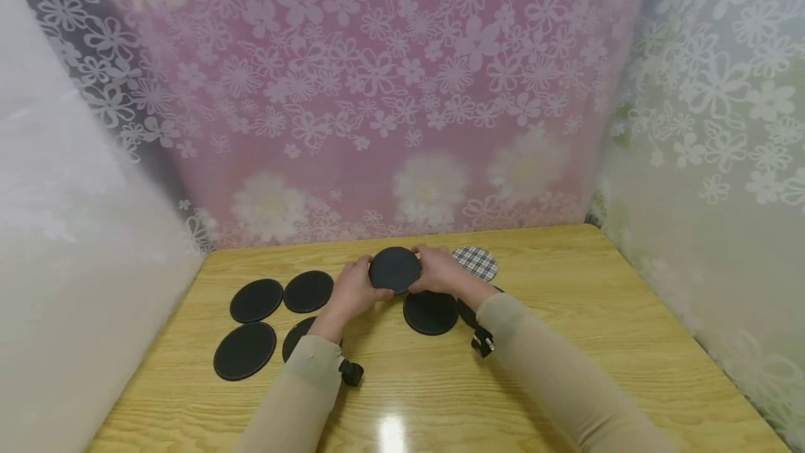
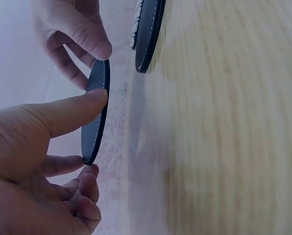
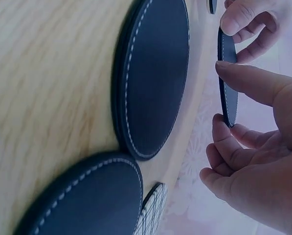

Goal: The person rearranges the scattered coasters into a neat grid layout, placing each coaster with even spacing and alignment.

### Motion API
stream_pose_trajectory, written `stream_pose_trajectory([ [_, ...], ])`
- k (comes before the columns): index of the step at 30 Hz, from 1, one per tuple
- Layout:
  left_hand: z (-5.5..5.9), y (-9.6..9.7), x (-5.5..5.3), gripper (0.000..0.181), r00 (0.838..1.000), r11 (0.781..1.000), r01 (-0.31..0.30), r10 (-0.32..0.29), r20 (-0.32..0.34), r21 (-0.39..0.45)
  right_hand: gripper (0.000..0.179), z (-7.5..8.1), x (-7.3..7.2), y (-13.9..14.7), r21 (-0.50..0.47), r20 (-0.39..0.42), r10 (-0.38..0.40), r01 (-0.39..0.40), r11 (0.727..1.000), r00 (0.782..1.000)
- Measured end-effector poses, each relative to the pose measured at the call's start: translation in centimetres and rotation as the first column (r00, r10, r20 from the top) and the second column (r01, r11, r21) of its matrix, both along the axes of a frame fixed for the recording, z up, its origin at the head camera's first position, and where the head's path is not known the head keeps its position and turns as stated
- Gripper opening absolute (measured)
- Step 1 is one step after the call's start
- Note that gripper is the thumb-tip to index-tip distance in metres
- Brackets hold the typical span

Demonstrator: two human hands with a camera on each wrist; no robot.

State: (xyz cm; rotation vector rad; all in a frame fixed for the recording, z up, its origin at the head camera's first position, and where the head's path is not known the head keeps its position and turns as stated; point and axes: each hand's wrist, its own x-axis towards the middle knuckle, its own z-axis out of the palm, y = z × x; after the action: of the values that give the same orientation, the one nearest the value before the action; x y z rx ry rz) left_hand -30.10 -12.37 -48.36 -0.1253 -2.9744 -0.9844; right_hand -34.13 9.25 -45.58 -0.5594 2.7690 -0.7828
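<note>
Both hands hold one round black coaster [image 1: 394, 270] with pale edge stitching, raised above the far part of the table. My left hand [image 1: 353, 291] pinches its left side between thumb and fingers. On the opposite side my right hand [image 1: 442, 271] grips the rim the same way. Seen from the left wrist, the coaster [image 2: 96, 115] is edge-on and apart from the tabletop. Just below the hands lies another black coaster [image 1: 430, 313]. A plaid white coaster [image 1: 475, 263] lies behind my right hand, and a further black coaster [image 3: 92, 200] is mostly covered by the right wrist in the head view.
Several black coasters lie at the left of the wooden table [image 1: 415, 383], among them a far-left one [image 1: 256, 300], a near-left one [image 1: 245, 351] and one partly under the left forearm [image 1: 295, 334]. A flowered curtain [image 1: 402, 89] hangs behind the table and along its sides.
</note>
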Motion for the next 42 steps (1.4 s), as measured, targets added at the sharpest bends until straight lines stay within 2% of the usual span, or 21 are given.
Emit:
stream_pose_trajectory([
  [12, -0.3, 1.7, -1.8, 0.092, 0.999, 0.999, 0.038, -0.038, -0.013, 0.01, 0.084, -0.3, -1.6, 2.2, -0.03, 0.02, 0.013, -0.012, 0.999, 1.0],
  [20, -0.4, 2.8, -2.3, 0.087, 0.999, 0.999, 0.038, -0.037, -0.018, 0.04, 0.085, -0.9, -2.4, 3.1, -0.045, 0.032, 0.003, -0.002, 0.999, 0.999],
  [31, -1.8, 3.8, -3.7, 0.081, 1.0, 0.998, 0.029, -0.03, 0.005, 0.058, 0.087, -1.7, -3.4, 4.0, -0.04, 0.017, 0.007, -0.006, 0.999, 1.0],
  [32, -2.4, 3.8, -4.1, 0.08, 0.999, 0.998, 0.033, -0.032, -0.01, 0.045, 0.087, -1.8, -3.5, 4.0, -0.032, 0.012, 0.008, -0.007, 0.999, 1.0],
  [36, -3.0, 4.1, -4.8, 0.078, 0.999, 0.999, 0.032, -0.031, -0.03, 0.026, 0.086, -2.1, -3.8, 4.3, -0.001, -0.018, 0.016, -0.016, 1.0, 1.0],
  [38, -3.0, 4.3, -4.9, 0.077, 0.999, 0.999, 0.029, -0.029, -0.032, 0.028, 0.084, -2.2, -3.9, 4.5, 0.006, -0.032, 0.018, -0.018, 1.0, 0.999],
  [39, -2.5, 4.4, -4.5, 0.076, 1.0, 0.999, 0.024, -0.023, -0.018, 0.047, 0.083, -2.2, -3.9, 4.5, 0.007, -0.034, 0.019, -0.018, 1.0, 0.999],
  [42, -2.2, 4.7, -4.2, 0.075, 1.0, 0.998, 0.018, -0.017, -0.016, 0.062, 0.08, -2.1, -3.9, 4.7, -0.006, -0.024, 0.011, -0.011, 1.0, 1.0],
])
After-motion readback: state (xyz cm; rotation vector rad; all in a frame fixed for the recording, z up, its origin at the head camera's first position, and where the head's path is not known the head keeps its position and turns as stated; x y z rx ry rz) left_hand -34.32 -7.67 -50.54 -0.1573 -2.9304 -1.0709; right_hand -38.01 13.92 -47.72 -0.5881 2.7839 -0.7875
